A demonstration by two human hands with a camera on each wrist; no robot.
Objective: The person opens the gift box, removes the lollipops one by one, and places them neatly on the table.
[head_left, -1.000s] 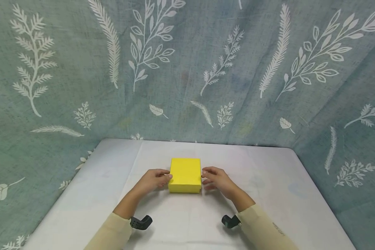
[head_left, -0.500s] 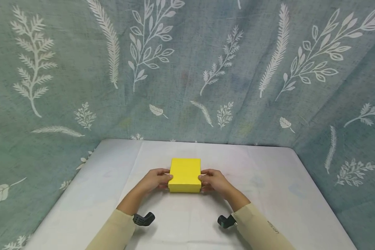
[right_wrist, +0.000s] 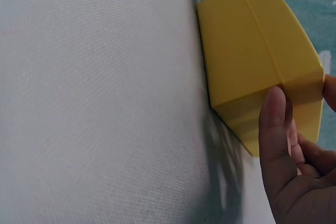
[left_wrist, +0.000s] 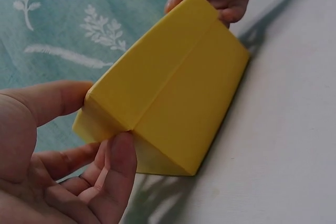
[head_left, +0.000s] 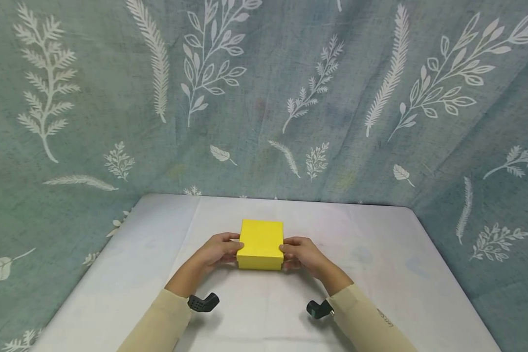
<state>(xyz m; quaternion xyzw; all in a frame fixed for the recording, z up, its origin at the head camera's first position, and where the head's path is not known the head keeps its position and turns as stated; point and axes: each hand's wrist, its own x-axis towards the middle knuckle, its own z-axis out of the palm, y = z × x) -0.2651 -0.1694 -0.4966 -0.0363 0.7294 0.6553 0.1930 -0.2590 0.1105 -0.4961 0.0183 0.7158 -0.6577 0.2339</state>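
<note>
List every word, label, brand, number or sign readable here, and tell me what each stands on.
Right sleeve: a short line of dark lettering, too small and blurred to quote reliably.
Yellow box: no writing on the faces that show.
Backdrop: printed leaves and sprigs only, no words.
Nothing else in these views carries readable text.

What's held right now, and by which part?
Yellow box, by opposite sides of its lid: left hand on the left side, right hand on the right, fingertips at the lid's lower edge.
</note>
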